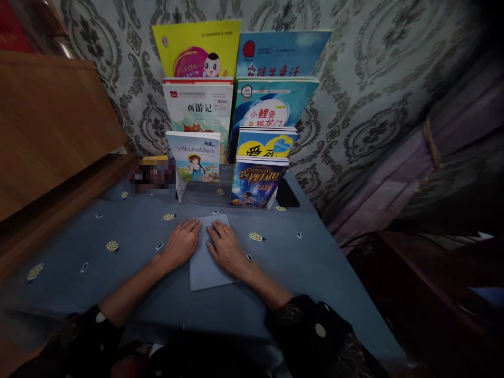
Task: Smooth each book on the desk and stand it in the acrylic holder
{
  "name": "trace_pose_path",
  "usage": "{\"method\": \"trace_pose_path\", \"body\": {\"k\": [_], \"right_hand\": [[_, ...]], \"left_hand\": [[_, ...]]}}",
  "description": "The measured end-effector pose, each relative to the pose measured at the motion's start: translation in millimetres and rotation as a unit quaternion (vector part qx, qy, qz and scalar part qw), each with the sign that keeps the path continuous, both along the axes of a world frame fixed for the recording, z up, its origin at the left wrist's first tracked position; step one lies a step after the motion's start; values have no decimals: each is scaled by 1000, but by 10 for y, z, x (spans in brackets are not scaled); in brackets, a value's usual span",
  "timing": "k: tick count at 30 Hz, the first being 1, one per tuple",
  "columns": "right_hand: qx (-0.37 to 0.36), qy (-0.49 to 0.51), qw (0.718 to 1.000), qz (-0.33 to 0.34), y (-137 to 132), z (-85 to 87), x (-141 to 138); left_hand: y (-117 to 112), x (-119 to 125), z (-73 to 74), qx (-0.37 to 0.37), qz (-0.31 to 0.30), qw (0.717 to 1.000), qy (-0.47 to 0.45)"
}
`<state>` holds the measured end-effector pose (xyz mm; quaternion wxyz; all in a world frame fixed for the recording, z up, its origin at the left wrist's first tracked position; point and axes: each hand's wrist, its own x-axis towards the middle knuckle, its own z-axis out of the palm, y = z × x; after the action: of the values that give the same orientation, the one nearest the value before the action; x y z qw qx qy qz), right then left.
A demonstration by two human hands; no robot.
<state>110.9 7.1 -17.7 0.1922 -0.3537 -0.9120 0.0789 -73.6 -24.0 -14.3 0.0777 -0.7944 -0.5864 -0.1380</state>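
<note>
A flat, pale blue-grey sheet (210, 270), with straight edges like a piece of paper, lies on the cloth-covered table in front of me. My left hand (184, 241) rests at its upper left edge, fingers stretched forward and touching it. Across the sheet's right side lies my right hand (226, 249), palm down with the fingers slightly spread. Neither hand is closed around anything. The two hands are apart, and a strip of the sheet shows between them. Part of its right edge is hidden under my right hand and wrist.
Picture books stand in tiers in a clear rack behind the sheet, with a white-covered book (199, 157) and a dark blue book (255, 184) in front. A dark flat object (288, 193) lies right of the rack. A wooden cabinet (51, 131) borders the left; a patterned curtain (354, 105) hangs behind.
</note>
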Motion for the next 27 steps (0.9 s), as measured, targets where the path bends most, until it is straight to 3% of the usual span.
{"method": "trace_pose_path", "body": {"k": [12, 20, 27], "right_hand": [[6, 3, 1000, 6, 7, 6, 4], [8, 22, 1000, 12, 21, -15, 21], [-1, 17, 1000, 11, 19, 4, 19]], "left_hand": [[100, 72, -4, 1, 7, 1000, 20], [145, 54, -82, 4, -40, 999, 23], [189, 123, -33, -16, -15, 999, 44]]}}
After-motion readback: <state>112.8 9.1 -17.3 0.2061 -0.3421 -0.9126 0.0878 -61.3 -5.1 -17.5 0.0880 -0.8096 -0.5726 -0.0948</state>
